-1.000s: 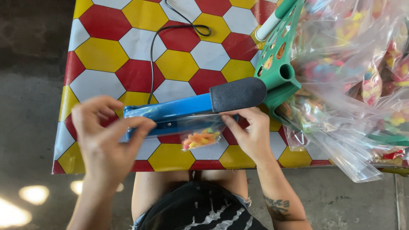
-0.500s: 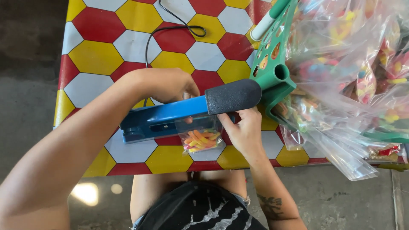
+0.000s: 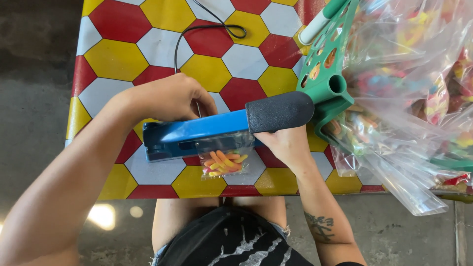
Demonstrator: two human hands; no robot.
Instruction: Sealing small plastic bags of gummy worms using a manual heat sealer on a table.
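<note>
Since a second ago my left hand [image 3: 170, 98] has left the near edge of the sealer and crossed over its top; it now rests curled on the far side of the arm, at about 11 o'clock from the pouch, fingers bent down behind the bar. Whether it grips anything there I cannot tell.

Largest first: the worktop [image 3: 123, 54] wears a slick oilcloth of red, yellow and white hexagons, smooth and slightly glossy. At 2 o'clock a green perforated plastic basket [image 3: 327, 83] holds a heap of crinkly clear plastic bags of coloured sweets [image 3: 404, 98]. Across the middle lies the long blue metal heat sealer with a black foam-covered handle [image 3: 197, 133], rigid and likely the heaviest piece here; its thin black cord [image 3: 207, 29] loops away toward 12 o'clock.

My right hand [image 3: 286, 145] sits under the handle, at 3 o'clock from the pouch, fingers tucked beneath, touching the pouch's edge.

The small clear plastic pouch of orange and yellow gummy worms [image 3: 224, 162] hangs out of the sealer's near side, its mouth under the arm. I judge it light, limp and slippery; best pinched at its top corners, flat, so the film stays unwrinkled.
</note>
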